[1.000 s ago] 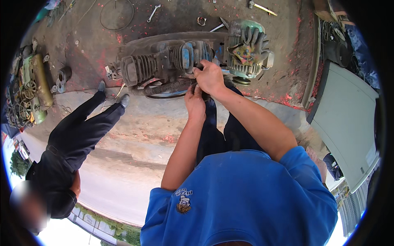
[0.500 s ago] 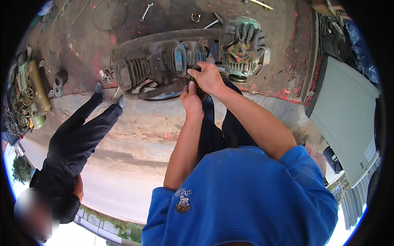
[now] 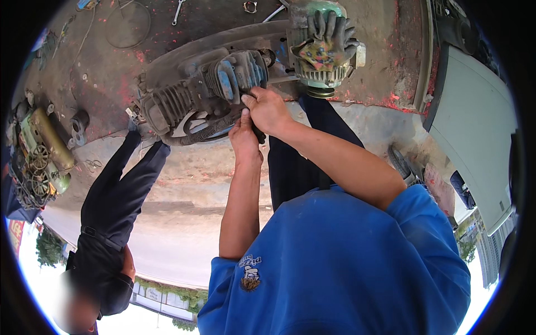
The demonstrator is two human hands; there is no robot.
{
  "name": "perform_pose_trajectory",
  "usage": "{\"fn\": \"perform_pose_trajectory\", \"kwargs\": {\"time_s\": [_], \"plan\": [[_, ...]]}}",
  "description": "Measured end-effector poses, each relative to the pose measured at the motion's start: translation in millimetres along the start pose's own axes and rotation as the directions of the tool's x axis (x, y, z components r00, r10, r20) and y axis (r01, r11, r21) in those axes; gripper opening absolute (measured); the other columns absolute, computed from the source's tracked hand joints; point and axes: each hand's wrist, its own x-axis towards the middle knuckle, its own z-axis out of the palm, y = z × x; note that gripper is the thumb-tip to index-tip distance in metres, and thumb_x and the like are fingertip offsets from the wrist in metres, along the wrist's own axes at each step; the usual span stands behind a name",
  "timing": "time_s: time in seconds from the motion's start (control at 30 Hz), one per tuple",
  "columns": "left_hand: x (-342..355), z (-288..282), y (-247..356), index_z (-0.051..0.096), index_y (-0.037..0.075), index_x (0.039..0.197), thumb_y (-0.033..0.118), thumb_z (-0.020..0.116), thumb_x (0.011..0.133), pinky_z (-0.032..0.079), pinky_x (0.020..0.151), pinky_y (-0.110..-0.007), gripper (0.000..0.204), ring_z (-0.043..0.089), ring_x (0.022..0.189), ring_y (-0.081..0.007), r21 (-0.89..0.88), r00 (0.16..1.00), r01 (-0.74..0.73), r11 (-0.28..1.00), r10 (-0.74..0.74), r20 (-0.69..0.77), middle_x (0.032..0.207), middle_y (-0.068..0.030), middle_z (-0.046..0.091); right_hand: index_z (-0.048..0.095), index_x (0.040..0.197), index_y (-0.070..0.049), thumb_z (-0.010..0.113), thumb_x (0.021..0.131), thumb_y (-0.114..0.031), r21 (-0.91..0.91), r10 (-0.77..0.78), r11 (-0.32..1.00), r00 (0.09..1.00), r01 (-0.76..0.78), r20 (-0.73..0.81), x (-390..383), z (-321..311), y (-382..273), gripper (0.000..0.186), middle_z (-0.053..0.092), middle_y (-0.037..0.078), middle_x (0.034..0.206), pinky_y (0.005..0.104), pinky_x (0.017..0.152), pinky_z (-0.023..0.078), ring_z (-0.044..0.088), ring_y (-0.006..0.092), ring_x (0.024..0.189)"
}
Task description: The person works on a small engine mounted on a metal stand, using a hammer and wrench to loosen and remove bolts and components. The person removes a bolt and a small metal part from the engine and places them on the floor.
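A grimy air compressor pump (image 3: pixel 198 89) with finned cylinders, one marked with blue paint, lies in front of me. Both my hands work low on its near side, close together. My left hand (image 3: pixel 244 139) is closed, thumb up, beside the end of a ribbed black hose (image 3: pixel 215 129). Pressed against the pump just below the blue-painted cylinder (image 3: pixel 240 75), my right hand (image 3: pixel 269 111) has its thumb and fingers pinched. Whatever sits between the fingers of either hand is hidden.
A green motor (image 3: pixel 321 76) with a pulley stands right of the pump, a dark patterned work glove (image 3: pixel 326 47) on top. A wrench (image 3: pixel 178 12) lies on the floor beyond. At left stands another person (image 3: pixel 111 195); a grey panel (image 3: pixel 474 128) rises at right.
The whole view has turned and shifted a little. Both hands stay at the same part of the pump, still pinched; no part has visibly come off.
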Motion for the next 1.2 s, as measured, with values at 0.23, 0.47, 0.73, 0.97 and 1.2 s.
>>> {"fn": "perform_pose_trajectory", "kwargs": {"time_s": [0.23,0.47,0.73,0.97,1.2], "plan": [[-4,1,23,0.063,0.005,0.088,0.031,0.054,0.106,0.028,0.040,-0.028,0.033,0.039,0.043,-0.0092,0.095,0.998,0.063,0.993,-0.065,0.024,0.060,0.0009,0.049,0.062,0.097,0.006,0.057,0.097,-0.029,0.104,0.085,0.991,0.994,-0.078,-0.068,-3,7,-6,0.035,0.066,0.031,0.089,0.0505,0.080,0.048,0.063,0.0489,0.089],[-7,-7,52,0.056,0.010,0.077,0.032,0.057,0.103,0.024,0.037,-0.029,0.034,0.035,0.041,-0.0098,0.266,0.981,0.194,0.944,-0.192,-0.032,0.056,0.0025,0.044,0.064,0.099,0.004,0.056,0.098,-0.030,0.264,0.253,0.928,0.965,-0.262,0.067,-4,2,-20,0.035,0.069,0.028,0.096,0.0513,0.089,0.047,0.065,0.0455,0.099],[-9,-2,47,0.055,0.012,0.080,0.038,0.056,0.104,0.030,0.041,-0.028,0.035,0.041,0.045,-0.0106,0.338,0.998,0.054,0.940,-0.065,0.021,0.057,0.0021,0.045,0.067,0.096,0.002,0.060,0.095,-0.034,0.237,0.100,0.963,0.986,-0.129,0.130,10,-1,5,0.037,0.068,0.029,0.090,0.0519,0.082,0.051,0.066,0.0469,0.094],[-22,4,24,0.060,0.009,0.087,0.035,0.055,0.105,0.039,0.045,-0.027,0.032,0.048,0.049,-0.0111,0.096,0.997,-0.058,0.994,0.063,-0.045,0.062,0.0004,0.053,0.069,0.096,0.001,0.062,0.091,-0.031,0.063,0.182,0.977,0.949,-0.205,0.259,13,-34,-32,0.033,0.070,0.026,0.091,0.0480,0.080,0.054,0.070,0.0403,0.092],[-6,12,-32,0.067,0.004,0.098,0.035,0.057,0.104,0.040,0.050,-0.026,0.033,0.054,0.058,-0.0091,-0.048,0.995,-0.078,0.996,0.075,-0.065,0.076,0.0006,0.063,0.068,0.095,0.001,0.062,0.087,-0.032,-0.188,-0.111,0.973,0.988,0.131,0.110,7,-28,-4,0.035,0.070,0.027,0.091,0.0490,0.080,0.052,0.067,0.0442,0.094]]}}
